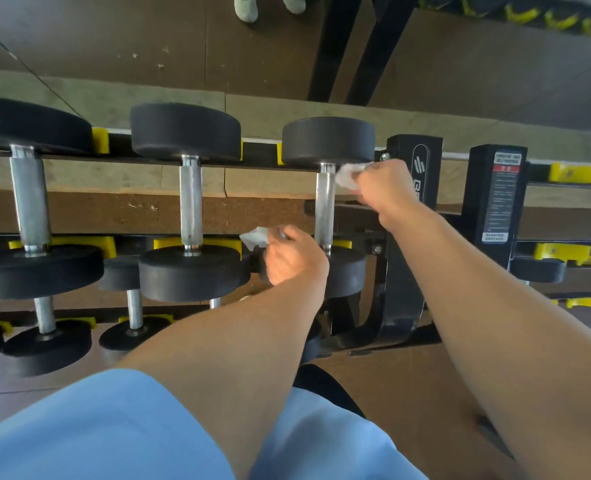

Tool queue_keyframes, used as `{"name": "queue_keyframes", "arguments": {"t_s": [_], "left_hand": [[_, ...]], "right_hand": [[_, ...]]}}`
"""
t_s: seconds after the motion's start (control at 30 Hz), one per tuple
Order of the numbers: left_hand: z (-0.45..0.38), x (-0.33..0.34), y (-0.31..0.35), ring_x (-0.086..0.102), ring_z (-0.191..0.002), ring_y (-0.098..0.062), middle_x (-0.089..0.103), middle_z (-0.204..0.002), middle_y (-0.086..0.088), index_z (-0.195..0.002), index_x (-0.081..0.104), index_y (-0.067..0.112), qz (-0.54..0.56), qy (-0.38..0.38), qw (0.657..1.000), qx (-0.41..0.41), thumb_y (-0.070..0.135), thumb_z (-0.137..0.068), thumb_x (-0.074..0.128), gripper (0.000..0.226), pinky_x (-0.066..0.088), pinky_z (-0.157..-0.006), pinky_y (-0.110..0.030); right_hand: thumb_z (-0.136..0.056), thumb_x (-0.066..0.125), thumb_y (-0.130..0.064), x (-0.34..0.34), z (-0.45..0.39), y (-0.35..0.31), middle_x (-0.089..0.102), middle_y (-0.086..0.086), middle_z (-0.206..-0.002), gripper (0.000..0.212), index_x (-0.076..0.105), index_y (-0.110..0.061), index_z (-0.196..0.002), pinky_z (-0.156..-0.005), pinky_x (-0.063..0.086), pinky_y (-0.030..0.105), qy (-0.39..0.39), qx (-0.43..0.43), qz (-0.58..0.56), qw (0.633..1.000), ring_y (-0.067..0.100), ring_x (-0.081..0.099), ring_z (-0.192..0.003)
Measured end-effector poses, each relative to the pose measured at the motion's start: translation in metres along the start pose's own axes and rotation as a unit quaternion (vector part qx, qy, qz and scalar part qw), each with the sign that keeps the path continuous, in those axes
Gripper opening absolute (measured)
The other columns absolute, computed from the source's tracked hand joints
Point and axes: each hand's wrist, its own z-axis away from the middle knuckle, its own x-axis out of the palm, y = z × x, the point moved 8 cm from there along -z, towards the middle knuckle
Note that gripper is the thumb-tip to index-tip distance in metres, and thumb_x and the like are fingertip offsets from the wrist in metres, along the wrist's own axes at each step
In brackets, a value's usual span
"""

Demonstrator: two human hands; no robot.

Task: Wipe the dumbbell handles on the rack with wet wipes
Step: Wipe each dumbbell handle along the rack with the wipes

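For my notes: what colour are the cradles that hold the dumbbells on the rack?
Yellow: the cradles show best in the head view, the only one.

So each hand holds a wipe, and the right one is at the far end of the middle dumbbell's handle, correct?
Not the middle one. In the head view the right hand holds its wipe at the far end of the rightmost handle. The left hand does hold a wipe.

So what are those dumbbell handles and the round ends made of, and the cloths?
The dumbbell handle looks like bare steel: silvery, with a fine cross-hatched grip. The round ends look like matte black rubber or urethane, dull and unreflective. The wipes look like thin, white, crumpled nonwoven fabric.
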Motion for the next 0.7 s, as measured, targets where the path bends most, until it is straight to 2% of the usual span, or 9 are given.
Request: {"name": "queue_keyframes", "arguments": {"t_s": [0.07,0.13,0.23,0.3,0.37,0.43,0.53,0.57,0.7], "left_hand": [[0.0,0.0,0.0,0.063,-0.1,-0.027,0.068,-0.11,-0.006,-0.124,0.059,0.025,-0.004,-0.004,1.0,0.0,0.039,-0.103,0.027,0.041,0.052,-0.091,-0.046],[0.0,0.001,-0.001,0.062,-0.099,-0.027,0.068,-0.108,-0.006,-0.12,0.06,0.025,-0.009,-0.008,1.0,0.0,0.039,-0.102,0.027,0.04,0.051,-0.091,-0.045],[-0.002,0.001,0.0,0.062,-0.096,-0.029,0.069,-0.103,-0.007,-0.113,0.061,0.025,-0.006,0.001,1.0,0.006,0.038,-0.101,0.028,0.037,0.051,-0.089,-0.045],[-0.001,0.001,0.0,0.062,-0.095,-0.028,0.069,-0.1,-0.007,-0.114,0.062,0.024,-0.007,0.001,1.0,0.009,0.037,-0.101,0.029,0.038,0.052,-0.088,-0.045],[-0.001,0.003,0.0,0.062,-0.093,-0.026,0.067,-0.097,-0.004,-0.117,0.062,0.024,-0.004,-0.008,1.0,0.008,0.038,-0.101,0.03,0.039,0.053,-0.088,-0.045],[-0.001,0.003,-0.001,0.061,-0.091,-0.025,0.062,-0.092,-0.002,-0.117,0.06,0.024,-0.001,-0.019,1.0,0.002,0.038,-0.1,0.029,0.038,0.053,-0.087,-0.046],[0.0,0.002,0.0,0.061,-0.091,-0.026,0.06,-0.092,-0.002,-0.115,0.058,0.025,0.001,-0.029,1.0,0.0,0.037,-0.101,0.028,0.036,0.053,-0.087,-0.047],[0.001,0.001,0.0,0.061,-0.092,-0.027,0.062,-0.094,-0.003,-0.115,0.058,0.025,0.001,-0.031,1.0,-0.001,0.037,-0.101,0.028,0.036,0.053,-0.087,-0.046],[0.002,-0.003,0.002,0.061,-0.096,-0.029,0.067,-0.1,-0.008,-0.107,0.061,0.025,0.006,-0.025,1.0,0.003,0.036,-0.101,0.03,0.033,0.05,-0.088,-0.045]], "right_hand": [[-0.093,0.062,-0.019,0.016,0.009,-0.011,0.067,0.002,-0.087,0.013,0.069,-0.011,-0.1,-0.069,0.058,0.032,-0.017,-0.032,0.03,0.999,0.017,0.067,-0.078],[-0.097,0.055,-0.014,0.024,0.023,-0.021,0.061,0.001,-0.076,0.015,0.069,-0.011,-0.094,-0.059,0.054,0.03,-0.008,-0.123,0.184,0.975,0.016,0.061,-0.068],[-0.093,0.054,-0.01,0.038,0.036,-0.005,0.059,0.001,-0.074,0.015,0.069,-0.009,-0.092,-0.063,0.053,0.032,-0.102,-0.171,0.383,0.902,0.018,0.061,-0.07],[-0.092,0.055,-0.012,0.047,0.05,0.017,0.063,0.001,-0.075,0.015,0.069,-0.012,-0.09,-0.061,0.049,0.029,-0.198,-0.173,0.454,0.851,0.015,0.062,-0.068],[-0.09,0.054,-0.016,0.047,0.055,0.028,0.063,0.001,-0.073,0.016,0.066,-0.013,-0.081,-0.059,0.048,0.031,-0.231,-0.194,0.495,0.815,0.019,0.062,-0.068],[-0.091,0.052,-0.018,0.034,0.041,0.022,0.064,0.002,-0.072,0.02,0.066,-0.015,-0.078,-0.058,0.048,0.03,-0.201,-0.189,0.478,0.834,0.02,0.063,-0.068],[-0.091,0.055,-0.025,0.006,0.014,0.009,0.071,0.007,-0.082,0.021,0.072,-0.013,-0.085,-0.067,0.058,0.034,-0.066,-0.102,0.232,0.965,0.021,0.069,-0.074],[-0.091,0.057,-0.027,0.007,0.014,0.01,0.072,0.007,-0.084,0.022,0.073,-0.012,-0.089,-0.068,0.06,0.035,-0.036,-0.07,0.148,0.986,0.021,0.07,-0.077],[-0.097,0.052,-0.025,0.044,0.042,0.015,0.06,0.003,-0.067,0.027,0.062,-0.009,-0.078,-0.049,0.044,0.027,-0.062,-0.097,0.284,0.952,0.02,0.061,-0.06]]}}
